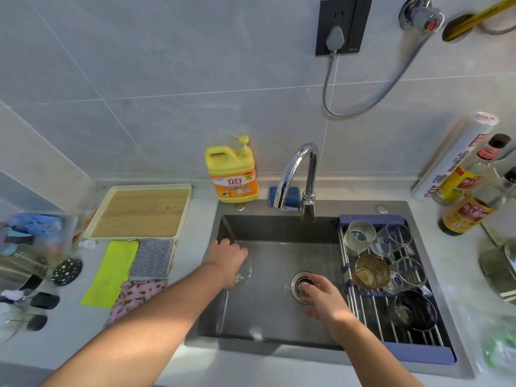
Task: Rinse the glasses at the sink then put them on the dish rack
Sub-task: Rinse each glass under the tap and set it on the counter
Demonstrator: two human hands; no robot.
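My left hand (pixel 226 259) reaches into the left side of the dark sink (pixel 265 317) and grips a clear glass (pixel 245 272), which shows just under the fingers. My right hand (pixel 324 297) hovers over the round drain (pixel 300 283) with fingers spread and relaxed, holding nothing. The roll-up dish rack (pixel 396 325) spans the sink's right side. On it lie several glasses: a ribbed one (pixel 358 237), a clear mug (pixel 393 238), an amber one (pixel 371 272) and a dark one (pixel 416 311). No water runs from the chrome faucet (pixel 303 177).
A yellow dish soap bottle (pixel 233 171) and a blue brush (pixel 284 195) stand behind the sink. To the left lie a wooden cutting board (pixel 142 212) and folded cloths (pixel 125 272). Sauce bottles (pixel 469 202) crowd the right counter.
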